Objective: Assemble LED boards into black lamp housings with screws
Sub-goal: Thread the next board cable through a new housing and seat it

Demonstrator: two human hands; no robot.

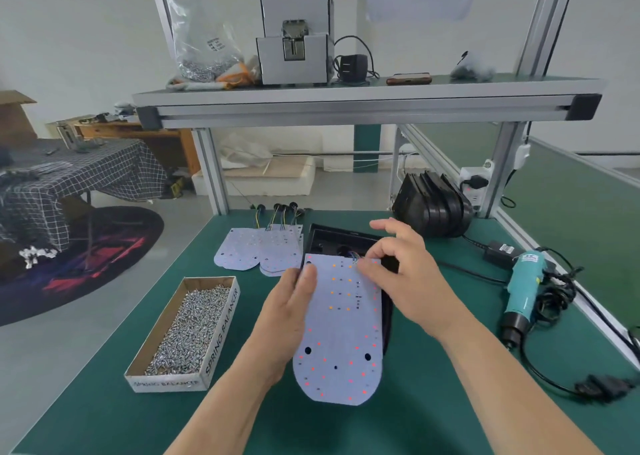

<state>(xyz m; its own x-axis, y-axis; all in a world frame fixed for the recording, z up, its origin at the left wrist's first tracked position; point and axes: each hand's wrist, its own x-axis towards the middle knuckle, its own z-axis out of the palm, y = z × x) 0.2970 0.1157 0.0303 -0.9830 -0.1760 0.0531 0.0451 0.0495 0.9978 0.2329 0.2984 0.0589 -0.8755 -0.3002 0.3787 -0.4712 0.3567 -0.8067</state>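
Note:
A white LED board (341,337) with red and orange dots lies tilted over a black lamp housing (332,241) in the middle of the green table. My left hand (291,312) grips the board's left edge, thumb on top. My right hand (398,271) pinches the board's upper right corner by its thin wires, with the other fingers spread. Most of the housing is hidden under the board and my hands. A stack of more LED boards (258,250) with wired black plugs lies just behind to the left.
A cardboard box of silver screws (188,330) sits left of my left hand. Stacked black housings (433,205) stand at the back right. A teal electric screwdriver (523,292) with its cable and adapter lies on the right. A shelf with a screw feeder (294,51) hangs above.

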